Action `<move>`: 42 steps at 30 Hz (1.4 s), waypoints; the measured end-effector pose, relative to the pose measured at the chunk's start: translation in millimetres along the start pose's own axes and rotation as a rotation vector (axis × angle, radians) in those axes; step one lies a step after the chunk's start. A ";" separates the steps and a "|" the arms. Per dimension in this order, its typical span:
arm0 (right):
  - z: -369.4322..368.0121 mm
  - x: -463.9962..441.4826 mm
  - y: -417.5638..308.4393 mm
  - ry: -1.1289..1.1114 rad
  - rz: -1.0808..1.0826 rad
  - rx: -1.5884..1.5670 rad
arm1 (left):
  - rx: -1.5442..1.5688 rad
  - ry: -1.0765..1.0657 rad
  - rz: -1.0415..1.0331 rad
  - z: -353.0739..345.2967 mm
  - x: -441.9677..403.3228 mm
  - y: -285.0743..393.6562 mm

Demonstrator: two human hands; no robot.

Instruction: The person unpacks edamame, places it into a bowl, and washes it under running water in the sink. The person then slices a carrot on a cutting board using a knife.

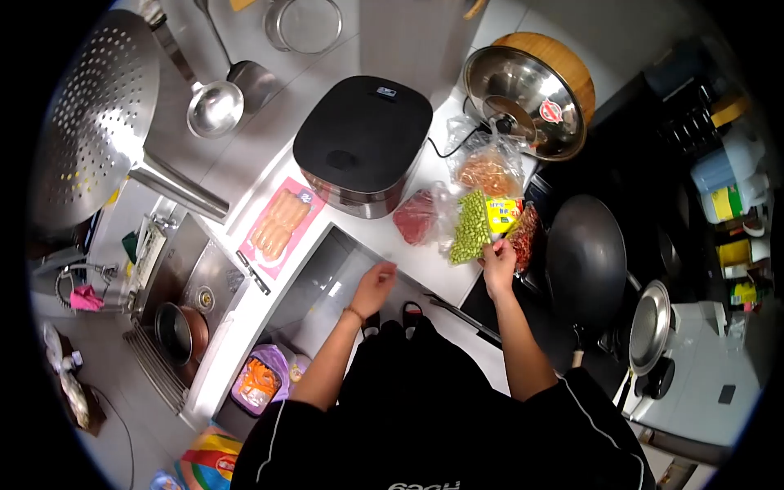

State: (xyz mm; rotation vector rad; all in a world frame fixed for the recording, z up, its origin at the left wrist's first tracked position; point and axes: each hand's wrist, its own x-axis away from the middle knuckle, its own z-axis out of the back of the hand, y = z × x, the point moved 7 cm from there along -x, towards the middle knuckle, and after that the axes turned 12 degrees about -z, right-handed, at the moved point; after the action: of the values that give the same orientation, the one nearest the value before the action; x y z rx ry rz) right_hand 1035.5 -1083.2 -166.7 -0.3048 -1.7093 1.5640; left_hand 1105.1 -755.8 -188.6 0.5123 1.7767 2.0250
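Head view gives me, from my distant place, the whole worktop, and I take the middle of the picture as my clock centre. At 12 o'clock stands the black-lidded rice cooker (363,139). At 3 o'clock is the black wok (586,265), on the dark stove side; if a burner there is hot, which I cannot tell, plastic drifting over could soften. Between 1 and 2 o'clock, the stainless steel bowl (527,73) leans against the round wooden board (581,72); a push from the crowded bags below could make it slide.

At 10 o'clock lies the pack of sausages (282,224), near the counter edge, so a brush of the arm could pull it off. Toward 2 o'clock is the clear bag with orange-brown food (490,173), its loose plastic near the cooker's black cord (445,153); one could catch the other.

The bag of green beans (471,229) is at 3 o'clock, beside the yellow packet (502,214). My right hand (500,265) seems to pinch its lower corner. Such a small hold can slip, or strain the film and spill beans. My left hand (376,286), at 7 o'clock, is released, loosely curled, and gives no support.
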 end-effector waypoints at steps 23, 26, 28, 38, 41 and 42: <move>-37.8 303.1 -147.2 -0.252 0.355 -0.374 | 1.181 -0.417 -0.175 2.1 20.2 300.9; -38.4 307.5 -158.6 -0.211 0.354 -0.333 | 1.166 -0.384 -0.265 9.0 28.5 312.7; -38.2 310.3 -174.9 -0.220 0.372 -0.272 | 1.132 -0.392 -0.321 13.6 30.6 313.3; -75.8 352.0 -310.9 0.240 0.953 0.589 | 1.227 -0.428 -0.262 16.2 43.3 323.6; -88.8 352.2 -318.8 0.293 1.005 0.692 | 1.282 -0.407 -0.217 20.0 44.0 327.9; -90.1 352.9 -318.8 0.304 1.013 0.705 | 1.302 -0.391 -0.211 21.9 44.2 327.6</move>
State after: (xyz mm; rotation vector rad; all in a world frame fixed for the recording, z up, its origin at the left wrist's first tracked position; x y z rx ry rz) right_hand 964.2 -857.6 255.6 -1.0677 -0.6472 2.5310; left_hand 1060.7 -751.9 139.7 0.9073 2.4996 0.3452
